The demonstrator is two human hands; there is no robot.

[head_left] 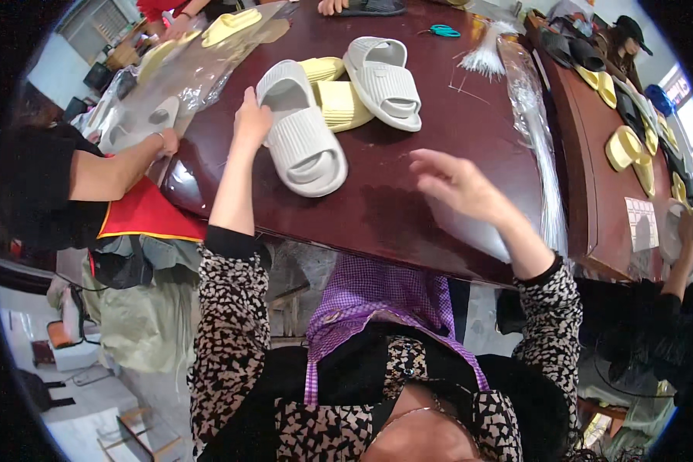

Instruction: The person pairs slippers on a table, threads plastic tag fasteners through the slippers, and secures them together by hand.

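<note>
Co-worker at far left: a person in a black top with a bare forearm [119, 171] works at the table's left corner, near clear plastic bags [181, 73]. This arm is not the wearer's own.

Left hand [251, 122]: it rests on the heel end of the near grey slipper [304, 135]. The fingers curl over the slipper's left rim, a closed hold on the edge, though how firmly I cannot tell.

Near grey slipper: it lies on the dark red table [408, 200], sole down. Its long axis runs from upper left to lower right, with the strap opening toward the left hand and the rounded end toward the table's near edge.

Yellow slippers [339, 96]: they lie just behind the near grey slipper, between it and the second grey slipper [385, 81], and touch both.

Right hand [458, 185]: it hovers above the table, fingers spread, holding nothing. It looks blurred. Under the wrist lies a clear plastic bag [470, 231], flat by the table's near edge.

Key relation: the near grey slipper lies to the left of the right hand, apart from it; the left hand is already on it, so the left hand is the nearer one.

Far right: a bundle of thin clear ties [543, 154], and a second table [616, 177] with more yellow and dark slippers.
</note>
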